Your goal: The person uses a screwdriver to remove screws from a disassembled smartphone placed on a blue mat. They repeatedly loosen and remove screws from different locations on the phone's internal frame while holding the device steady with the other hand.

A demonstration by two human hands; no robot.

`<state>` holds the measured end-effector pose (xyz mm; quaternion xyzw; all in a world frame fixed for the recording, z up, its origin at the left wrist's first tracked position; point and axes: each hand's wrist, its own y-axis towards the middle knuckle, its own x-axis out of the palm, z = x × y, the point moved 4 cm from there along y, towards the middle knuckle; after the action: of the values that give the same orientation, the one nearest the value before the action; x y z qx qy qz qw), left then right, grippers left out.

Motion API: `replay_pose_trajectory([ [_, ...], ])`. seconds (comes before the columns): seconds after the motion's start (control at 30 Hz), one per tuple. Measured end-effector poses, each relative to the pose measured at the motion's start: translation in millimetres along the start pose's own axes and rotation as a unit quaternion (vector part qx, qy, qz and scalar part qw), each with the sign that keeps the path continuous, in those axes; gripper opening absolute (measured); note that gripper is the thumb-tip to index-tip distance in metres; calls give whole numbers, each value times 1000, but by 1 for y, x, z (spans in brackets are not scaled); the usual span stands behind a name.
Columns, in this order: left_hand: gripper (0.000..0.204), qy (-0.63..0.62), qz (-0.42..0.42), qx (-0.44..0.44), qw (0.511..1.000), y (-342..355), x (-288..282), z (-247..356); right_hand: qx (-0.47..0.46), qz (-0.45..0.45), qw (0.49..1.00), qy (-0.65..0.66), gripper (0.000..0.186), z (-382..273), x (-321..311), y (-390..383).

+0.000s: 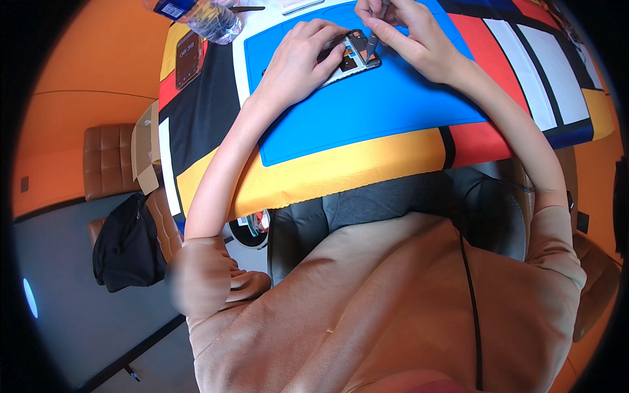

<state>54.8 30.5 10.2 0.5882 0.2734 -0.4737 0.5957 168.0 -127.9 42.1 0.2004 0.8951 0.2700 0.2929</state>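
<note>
Phone (349,64), opened up, lies left of the right hand (414,40) pinching a slim pointed tool (373,46), and partly beneath the curled left hand (303,57), grip unclear.

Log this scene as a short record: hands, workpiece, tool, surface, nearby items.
left hand: on the opened device, fingers over its left part
right hand: holds a slim grey tool
tool tip: points down at the device's right part; contact unclear
workpiece: internals exposed, lying on a blue mat
table: multicoloured cloth
nearby, left: clear bottle, phone with lit screen
</note>
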Motion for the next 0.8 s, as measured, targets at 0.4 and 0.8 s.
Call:
replay_pose_trajectory([
  [0.4,34,-25,21,-1,999,1,-1,2,6,-7,1000,-10,16,-3,0,0],
  [0.8,34,-17,34,8,999,1,-1,2,-105,-17,985,-133,17,-16,5,5],
])
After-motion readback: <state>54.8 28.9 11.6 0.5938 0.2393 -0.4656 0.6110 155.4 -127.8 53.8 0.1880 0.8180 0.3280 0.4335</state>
